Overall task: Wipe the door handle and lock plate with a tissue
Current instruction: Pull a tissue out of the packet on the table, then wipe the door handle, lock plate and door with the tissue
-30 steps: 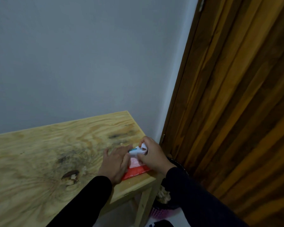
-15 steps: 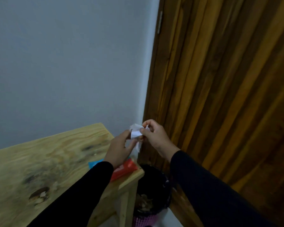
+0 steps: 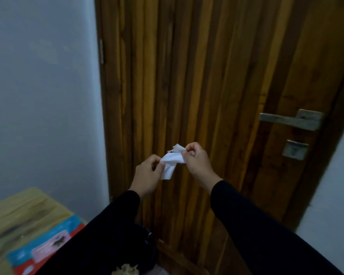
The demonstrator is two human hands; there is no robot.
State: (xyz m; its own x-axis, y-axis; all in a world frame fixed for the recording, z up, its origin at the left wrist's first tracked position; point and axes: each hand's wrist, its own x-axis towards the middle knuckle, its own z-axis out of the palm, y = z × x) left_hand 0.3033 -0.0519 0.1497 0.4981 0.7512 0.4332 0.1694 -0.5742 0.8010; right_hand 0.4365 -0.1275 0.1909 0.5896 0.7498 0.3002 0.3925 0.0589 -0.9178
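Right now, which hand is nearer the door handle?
The right hand. It sits below and left of the door handle; the left hand is farther left, both pinching the tissue.

A room in a home is suggested by a brown slatted wooden door point(image 3: 197, 86) fitted with a worn metal lever handle point(image 3: 290, 119) and a small square lock plate point(image 3: 295, 149), set in plain pale painted walls point(image 3: 38, 96), beside a light plywood tabletop point(image 3: 18, 213).
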